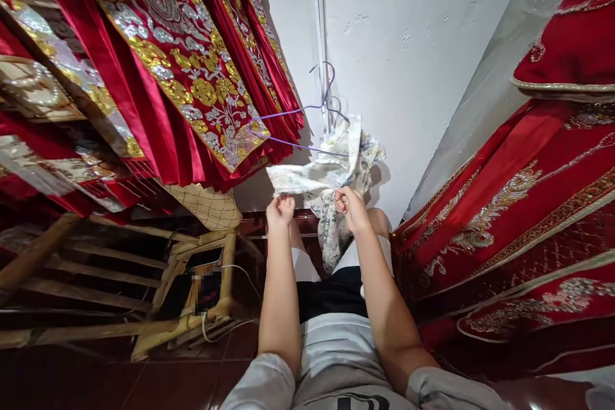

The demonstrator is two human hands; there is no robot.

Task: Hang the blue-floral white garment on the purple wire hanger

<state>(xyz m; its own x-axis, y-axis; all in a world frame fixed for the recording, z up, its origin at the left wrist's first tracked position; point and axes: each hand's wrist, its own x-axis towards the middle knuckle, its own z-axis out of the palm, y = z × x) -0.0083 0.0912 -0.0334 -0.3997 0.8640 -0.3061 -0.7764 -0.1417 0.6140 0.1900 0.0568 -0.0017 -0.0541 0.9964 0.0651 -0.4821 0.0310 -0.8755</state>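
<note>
Between 2 banks of red robes (168,70), we hold a pale printed cloth (331,170) in both hands.

Our left hand (280,210) is closed on the cloth's lower edge, and our right hand (350,208) is pinched shut on a fold just beside it. The cloth is draped over a thin purple hanger (300,112), whose hook sits up by the white pipe (321,25). We judge the hanger to be the weak point. It is slim wire and hangs tilted, so an uneven tug from 1 hand could tip it further. That could slide the cloth off toward the dark floor (96,384) or pull the hook off the pipe. The hanger's left end lies close to the red robes and could snag their gold thread. We cannot tell how firmly the hook is seated.
</note>
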